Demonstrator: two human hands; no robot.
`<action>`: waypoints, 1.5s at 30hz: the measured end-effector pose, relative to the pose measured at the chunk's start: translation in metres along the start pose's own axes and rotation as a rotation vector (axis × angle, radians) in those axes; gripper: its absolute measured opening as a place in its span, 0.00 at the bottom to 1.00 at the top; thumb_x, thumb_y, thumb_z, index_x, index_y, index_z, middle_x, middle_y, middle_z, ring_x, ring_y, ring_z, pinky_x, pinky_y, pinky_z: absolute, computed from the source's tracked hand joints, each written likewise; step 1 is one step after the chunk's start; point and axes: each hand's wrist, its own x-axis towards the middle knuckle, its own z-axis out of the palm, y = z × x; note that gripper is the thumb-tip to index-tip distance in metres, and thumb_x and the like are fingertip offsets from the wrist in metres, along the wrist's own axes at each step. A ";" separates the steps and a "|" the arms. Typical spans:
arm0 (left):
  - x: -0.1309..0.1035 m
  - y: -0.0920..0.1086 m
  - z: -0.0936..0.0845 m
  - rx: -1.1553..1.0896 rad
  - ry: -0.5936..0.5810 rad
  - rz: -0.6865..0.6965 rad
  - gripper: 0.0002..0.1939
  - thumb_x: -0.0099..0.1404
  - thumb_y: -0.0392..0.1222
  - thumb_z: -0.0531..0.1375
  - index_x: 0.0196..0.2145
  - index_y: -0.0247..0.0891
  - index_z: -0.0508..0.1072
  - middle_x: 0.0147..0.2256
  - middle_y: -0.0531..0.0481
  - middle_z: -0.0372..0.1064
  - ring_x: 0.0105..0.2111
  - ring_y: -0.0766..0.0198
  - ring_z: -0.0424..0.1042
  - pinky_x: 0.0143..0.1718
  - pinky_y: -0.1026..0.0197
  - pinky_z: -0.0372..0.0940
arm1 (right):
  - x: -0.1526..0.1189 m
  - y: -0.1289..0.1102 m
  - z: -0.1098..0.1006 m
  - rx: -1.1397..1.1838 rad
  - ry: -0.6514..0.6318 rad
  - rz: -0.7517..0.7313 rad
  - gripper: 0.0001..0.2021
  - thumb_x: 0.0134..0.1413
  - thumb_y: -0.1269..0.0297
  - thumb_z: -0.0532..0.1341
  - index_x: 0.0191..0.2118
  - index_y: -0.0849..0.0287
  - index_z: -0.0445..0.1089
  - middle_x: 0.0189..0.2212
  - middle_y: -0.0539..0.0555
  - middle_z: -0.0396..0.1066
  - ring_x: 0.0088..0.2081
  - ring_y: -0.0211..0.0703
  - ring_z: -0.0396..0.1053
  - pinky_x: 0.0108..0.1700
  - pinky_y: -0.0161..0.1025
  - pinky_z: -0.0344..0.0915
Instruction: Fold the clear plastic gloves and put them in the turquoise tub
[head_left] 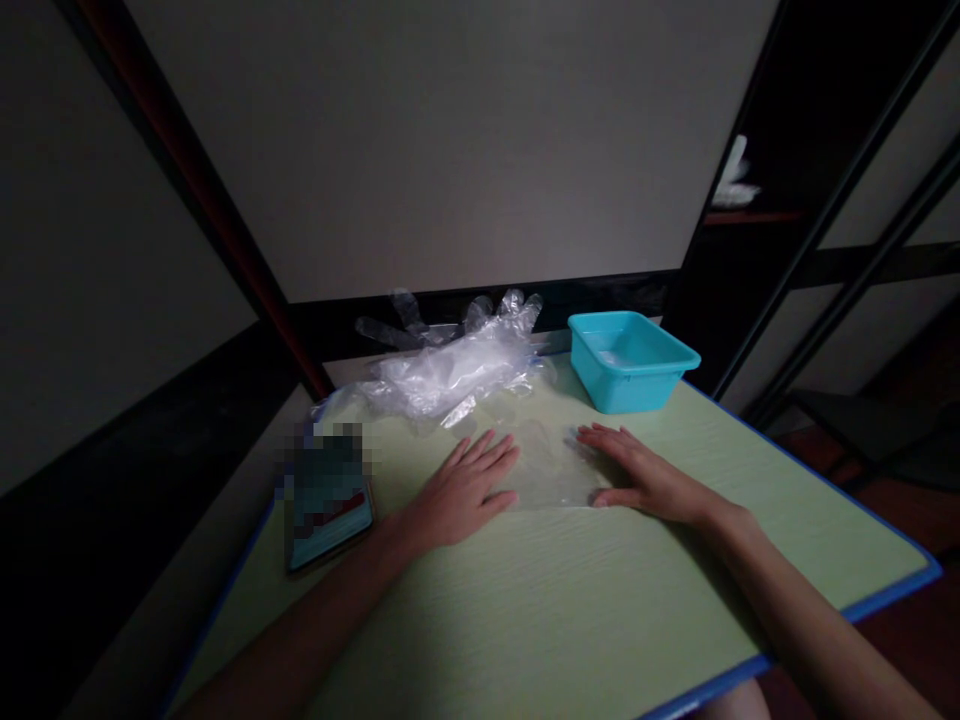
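A clear plastic glove (551,470) lies flat on the pale green table (510,610), its outline faint. My left hand (471,488) rests palm down at its left side, fingers stretched out and touching the plastic. On the opposite side, my right hand (645,475) has its thumb apart from the other fingers, with the fingertips at the glove's right edge. Neither hand grips anything. Behind them, a loose pile of clear plastic gloves (457,370) is heaped at the table's back edge.
A turquoise plastic basin (634,385) stands at the back right of the table. To the left lies a phone or tablet (330,525), partly blurred out. Blue edging (892,592) trims the table. A light panel (465,150) rises directly behind it.
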 end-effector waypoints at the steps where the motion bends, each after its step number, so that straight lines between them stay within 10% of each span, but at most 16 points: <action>1: 0.000 0.000 0.000 0.008 -0.004 0.009 0.28 0.64 0.55 0.43 0.58 0.42 0.45 0.60 0.52 0.38 0.60 0.60 0.33 0.57 0.53 0.35 | 0.000 0.000 -0.001 0.009 0.000 -0.003 0.37 0.44 0.46 0.58 0.58 0.58 0.48 0.57 0.61 0.50 0.58 0.54 0.45 0.56 0.56 0.44; 34: 0.001 0.003 -0.001 -0.054 0.050 -0.044 0.33 0.59 0.58 0.49 0.57 0.38 0.50 0.60 0.44 0.39 0.59 0.58 0.35 0.57 0.52 0.37 | -0.003 -0.010 -0.002 0.016 -0.002 -0.050 0.39 0.43 0.47 0.60 0.58 0.59 0.46 0.56 0.62 0.51 0.57 0.53 0.47 0.57 0.56 0.42; 45: -0.012 0.074 -0.006 -0.110 0.001 0.076 0.34 0.63 0.55 0.43 0.59 0.28 0.41 0.60 0.38 0.34 0.59 0.57 0.34 0.58 0.55 0.41 | -0.019 -0.074 0.015 -0.118 -0.026 -0.130 0.38 0.52 0.48 0.51 0.61 0.64 0.33 0.60 0.61 0.32 0.60 0.51 0.35 0.58 0.49 0.44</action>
